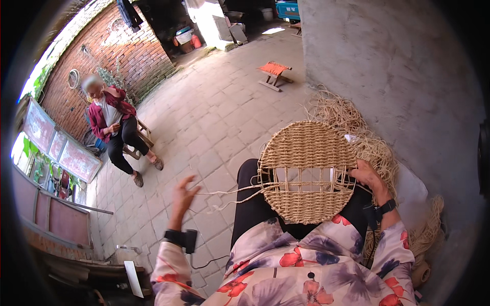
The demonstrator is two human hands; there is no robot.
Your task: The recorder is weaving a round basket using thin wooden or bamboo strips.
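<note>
— Where is the woven piece?

— The round straw mat [306, 171] rests on the person's lap, just right of the picture's centre. Its upper and lower parts are tightly woven; a band across the middle shows bare upright spokes with gaps between them.

— What is the right hand doing?

— The right hand [368, 177] grips the mat's rim at about 3 o'clock, fingers closed on the edge.

— And the left?

— The left hand [182, 195] is raised out at 9 o'clock from the mat, well apart from it, fingers spread and somewhat blurred. Loose straw strands [224, 196] run from the mat's left edge toward that hand; whether it touches them I cannot tell.

— Anything around?

— A heap of loose straw [352, 125] lies against the grey wall [398, 66] at 1 o'clock from the mat. A small folding stool [274, 74] stands on the paved yard at 12 o'clock, and another person [115, 127] sits at 10 o'clock by the brick wall [122, 51].
</note>
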